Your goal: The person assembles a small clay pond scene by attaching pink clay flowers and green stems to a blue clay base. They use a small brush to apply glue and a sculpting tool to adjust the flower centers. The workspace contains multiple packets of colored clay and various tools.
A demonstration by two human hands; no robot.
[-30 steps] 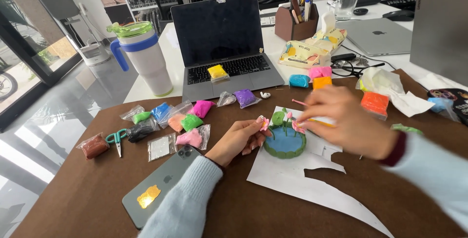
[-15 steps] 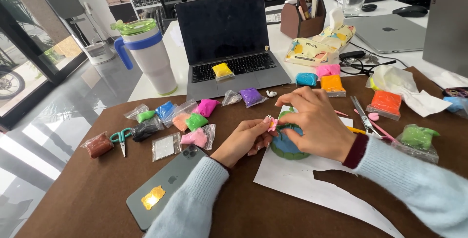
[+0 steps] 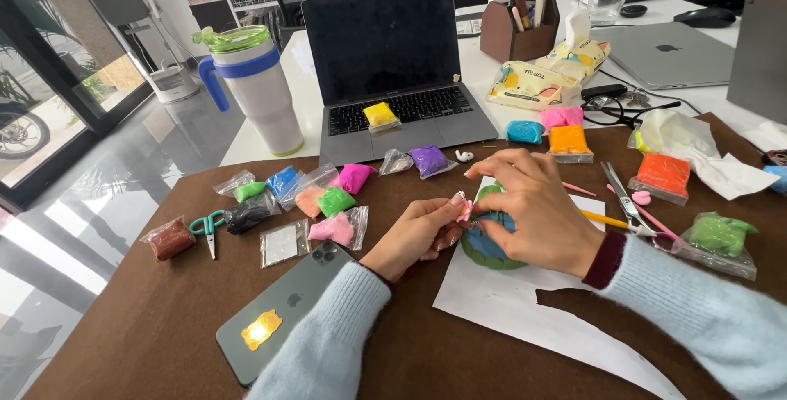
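1. Fingers [image 3: 453, 206] of the left hand [image 3: 414, 234] are pinched together on a small pink clay piece [image 3: 465, 209], held at the left rim of the round blue-and-green clay disc [image 3: 489, 246].
2. Right hand [image 3: 537, 211] arches over the disc top, fingers curled down and touching it; can't tell if they clamp anything.
3. Disc sits on white paper sheet [image 3: 525, 306] on the brown table [image 3: 164, 318], just right of the pink piece.
4. Both hands are at the disc; the left is nearer the pink piece.

Your fuzzy pale-blue knit sleeves [image 3: 697, 318] look soft over the matt brown table covering [image 3: 131, 318]. The round blue-and-green lump [image 3: 484, 246], probably soft modelling clay, sits on smooth white paper [image 3: 525, 306]; the dark green phone [image 3: 283, 310] shines glossy.
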